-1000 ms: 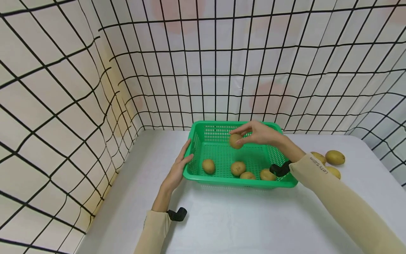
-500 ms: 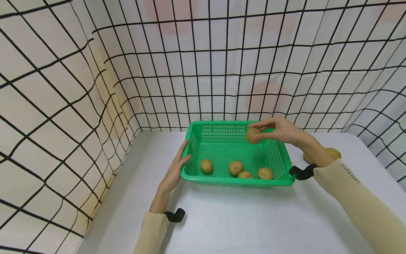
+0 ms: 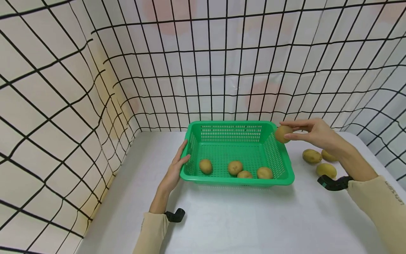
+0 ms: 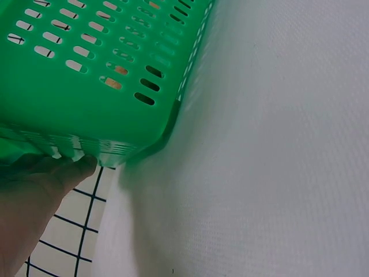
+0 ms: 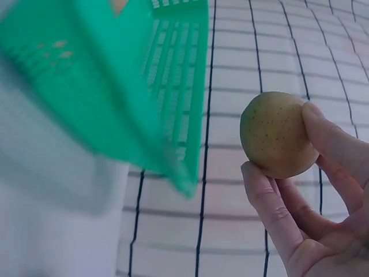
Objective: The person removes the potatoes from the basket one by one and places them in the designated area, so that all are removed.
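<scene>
My right hand (image 3: pixel 320 134) pinches a round brown potato (image 3: pixel 283 134) between thumb and fingertips, raised by the right rim of the green plastic basket (image 3: pixel 236 181). In the right wrist view, the same potato (image 5: pixel 278 134) shows small dark specks, and the basket wall (image 5: pixel 115 86) is off to its left. My left hand (image 3: pixel 171 172) rests against the basket's left side with fairly straight fingers along it. Its thumb (image 4: pixel 83 167) touches the wall in the left wrist view. Inside the basket, a potato (image 3: pixel 205 166) lies at the left and several others (image 3: pixel 235 168) sit near the front.
Three yellowish potatoes (image 3: pixel 312 156) lie on the white table (image 3: pixel 228 218) right of the basket, partly below my right wrist. Black grid mesh (image 3: pixel 215 70) over pale sheeting rises behind the table and along both sides.
My right hand has carried the potato rightward, from over the basket's middle to its right rim. The three potatoes on the table show more fully. My left hand stays on the basket.
</scene>
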{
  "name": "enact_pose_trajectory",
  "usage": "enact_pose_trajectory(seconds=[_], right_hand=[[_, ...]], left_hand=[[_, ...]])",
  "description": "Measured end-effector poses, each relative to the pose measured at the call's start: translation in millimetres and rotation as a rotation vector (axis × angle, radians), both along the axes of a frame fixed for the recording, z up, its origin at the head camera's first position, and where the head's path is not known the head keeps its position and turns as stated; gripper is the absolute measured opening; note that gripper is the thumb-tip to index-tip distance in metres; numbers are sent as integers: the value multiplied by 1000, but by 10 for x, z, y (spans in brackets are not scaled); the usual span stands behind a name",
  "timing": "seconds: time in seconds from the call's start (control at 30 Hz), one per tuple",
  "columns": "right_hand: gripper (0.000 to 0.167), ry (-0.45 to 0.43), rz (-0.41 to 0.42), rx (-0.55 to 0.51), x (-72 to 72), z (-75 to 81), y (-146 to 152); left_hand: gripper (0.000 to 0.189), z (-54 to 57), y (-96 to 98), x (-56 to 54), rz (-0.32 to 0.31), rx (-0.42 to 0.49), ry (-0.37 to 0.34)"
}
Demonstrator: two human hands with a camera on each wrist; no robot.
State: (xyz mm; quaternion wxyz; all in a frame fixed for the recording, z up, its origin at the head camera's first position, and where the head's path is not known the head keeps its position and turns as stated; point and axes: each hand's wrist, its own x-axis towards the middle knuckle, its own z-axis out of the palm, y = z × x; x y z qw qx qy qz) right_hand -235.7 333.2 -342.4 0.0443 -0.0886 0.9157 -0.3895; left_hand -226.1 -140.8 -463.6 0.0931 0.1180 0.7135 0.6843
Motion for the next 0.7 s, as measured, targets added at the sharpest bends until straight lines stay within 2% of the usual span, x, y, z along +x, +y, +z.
enact_pose_trajectory(seconds=[0.03, 0.3, 0.47, 0.7], right_hand=[[57, 15, -5, 6, 19, -24, 68], [65, -50, -105, -14, 210, -230, 643], [65, -80, -169, -84, 302, -389, 954], [65, -82, -254, -32, 422, -650, 1302]], left_hand=[[64, -1, 5, -3, -1, 1, 0], [63, -12, 18, -20, 3, 2, -3], [63, -7, 3, -13, 5, 2, -6], [63, 2, 4, 4, -7, 12, -9]])
